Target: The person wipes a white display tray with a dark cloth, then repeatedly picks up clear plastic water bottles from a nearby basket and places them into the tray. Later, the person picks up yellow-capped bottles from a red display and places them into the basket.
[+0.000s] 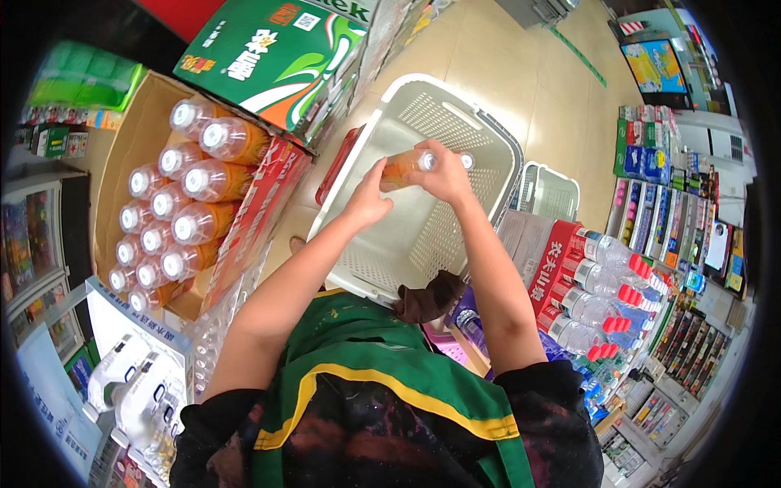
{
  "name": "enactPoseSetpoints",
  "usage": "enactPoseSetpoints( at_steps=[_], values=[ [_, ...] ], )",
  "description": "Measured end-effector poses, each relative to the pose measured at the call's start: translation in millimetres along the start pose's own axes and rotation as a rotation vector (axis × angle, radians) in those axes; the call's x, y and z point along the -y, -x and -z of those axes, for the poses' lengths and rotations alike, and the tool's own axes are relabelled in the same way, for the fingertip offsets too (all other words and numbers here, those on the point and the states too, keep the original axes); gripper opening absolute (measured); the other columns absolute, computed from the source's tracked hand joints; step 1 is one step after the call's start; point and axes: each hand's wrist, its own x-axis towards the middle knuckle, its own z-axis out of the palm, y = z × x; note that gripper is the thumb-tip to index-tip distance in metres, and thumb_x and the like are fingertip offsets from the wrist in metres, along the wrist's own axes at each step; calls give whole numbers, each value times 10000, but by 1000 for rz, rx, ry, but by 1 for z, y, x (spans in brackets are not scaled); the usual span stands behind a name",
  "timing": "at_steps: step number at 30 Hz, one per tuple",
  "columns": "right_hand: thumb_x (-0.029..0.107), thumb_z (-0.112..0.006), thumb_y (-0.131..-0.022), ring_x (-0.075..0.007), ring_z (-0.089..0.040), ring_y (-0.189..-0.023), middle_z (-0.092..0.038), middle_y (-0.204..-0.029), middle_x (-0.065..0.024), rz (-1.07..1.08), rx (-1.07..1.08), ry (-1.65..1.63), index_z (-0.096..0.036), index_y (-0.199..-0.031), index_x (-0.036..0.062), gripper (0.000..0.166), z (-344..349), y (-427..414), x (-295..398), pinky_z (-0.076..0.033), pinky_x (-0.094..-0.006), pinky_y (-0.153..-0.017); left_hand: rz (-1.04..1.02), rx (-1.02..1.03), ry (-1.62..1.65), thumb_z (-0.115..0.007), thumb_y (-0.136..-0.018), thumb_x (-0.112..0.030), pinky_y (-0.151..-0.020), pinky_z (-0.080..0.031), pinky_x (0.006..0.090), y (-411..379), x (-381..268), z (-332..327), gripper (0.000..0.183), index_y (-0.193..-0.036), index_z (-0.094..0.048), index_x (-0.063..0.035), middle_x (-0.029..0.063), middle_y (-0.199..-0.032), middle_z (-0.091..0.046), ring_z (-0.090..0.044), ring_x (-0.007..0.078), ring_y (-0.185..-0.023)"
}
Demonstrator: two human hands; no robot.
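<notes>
Over the pale plastic basket (390,131) in front of me, both hands are at a plastic bottle with an orange label (399,169) and a white cap. My right hand (446,174) grips it near the cap end, thumb on the near side. At the other end, my left hand (368,198) has its fingers against the bottle and its thumb lower down. Just beyond my right hand shows a second white bottle cap (467,161); its bottle is mostly hidden. To my left, an open cardboard carton (116,183) holds several upright white-capped bottles (207,180) with orange labels.
A green printed carton (274,61) stands beyond the open one. Right of the basket are red-capped water bottles (592,305) in packs and a smaller pale basket (549,192). Dark cloth (430,297) hangs at the basket's near edge. Stocked shelves (659,213) line the far right.
</notes>
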Motion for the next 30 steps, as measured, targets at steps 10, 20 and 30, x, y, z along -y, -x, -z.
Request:
enactPoseSetpoints(
  at_steps=[10,20,30],
  values=[
    [136,-773,-564,-298,-648,-864,-638,-951,-133,641,192,-174,-604,-1064,65,533,54,96,171,-515,-352,-760,-419,-350,-56,-813,-657,-106,-982,-436,418,147,-64,84,801,-1344,-402,-84,152,-1293,-486,-502,335,-1196],
    [130,-770,-592,-334,-614,-1055,-585,-1231,-148,1266,388,-201,-589,-1170,112,606,-69,150,268,-520,-405,-863,-277,-1134,-361,-715,-746,-99,-1069,-319,435,300,-5,133,722,-1375,-362,-64,182,-1361,-420,-393,377,-1268],
    [101,-732,-615,-304,-589,-892,-507,-1204,-127,1378,346,-2,-522,-1120,114,547,-167,152,292,-516,-402,-753,-96,-1274,-23,-679,-775,-93,-1042,-354,391,297,69,147,668,-1363,-366,-55,175,-1328,-446,-455,344,-1228]
  ],
)
